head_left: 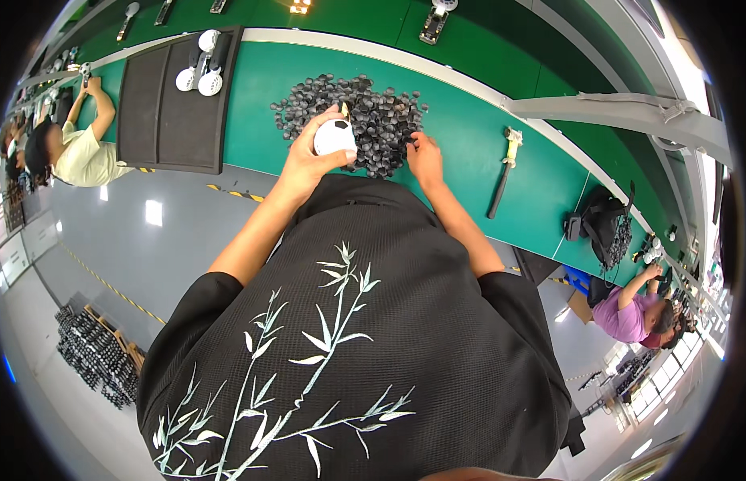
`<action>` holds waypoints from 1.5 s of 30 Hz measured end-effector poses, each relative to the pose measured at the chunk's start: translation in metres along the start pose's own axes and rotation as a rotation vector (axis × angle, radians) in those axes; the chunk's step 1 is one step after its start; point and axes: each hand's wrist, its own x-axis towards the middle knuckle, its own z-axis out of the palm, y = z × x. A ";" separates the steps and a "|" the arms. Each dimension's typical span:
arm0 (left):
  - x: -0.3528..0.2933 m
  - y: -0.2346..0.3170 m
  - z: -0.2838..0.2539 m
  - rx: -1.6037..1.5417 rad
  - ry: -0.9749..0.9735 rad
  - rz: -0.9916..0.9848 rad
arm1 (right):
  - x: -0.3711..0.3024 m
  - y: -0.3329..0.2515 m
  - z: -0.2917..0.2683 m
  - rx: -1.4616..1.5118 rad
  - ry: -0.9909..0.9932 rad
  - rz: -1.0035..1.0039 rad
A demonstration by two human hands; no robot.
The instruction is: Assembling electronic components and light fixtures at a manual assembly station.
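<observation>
My left hand (307, 160) is closed around a small white ball (333, 138) with a black patch, patterned like a football. It holds the ball over the near left part of a heap of small black pieces (381, 116). The heap lies on the green table (469, 152). At the heap's right edge is my right hand (426, 160), its thumb and fingers pinched together. Whatever sits between those fingertips is too small to make out.
A black divided tray (168, 104) on the left bears several white balls (210, 82). Right of the heap lies a hammer-like tool (504, 172) with a dark handle. Farther right is a black bag (606, 224). Co-workers sit at left (88, 156) and right (630, 313).
</observation>
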 end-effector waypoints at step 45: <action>-0.040 0.128 0.039 -0.360 -0.069 0.232 | -0.047 -0.200 -0.139 1.266 -0.156 0.175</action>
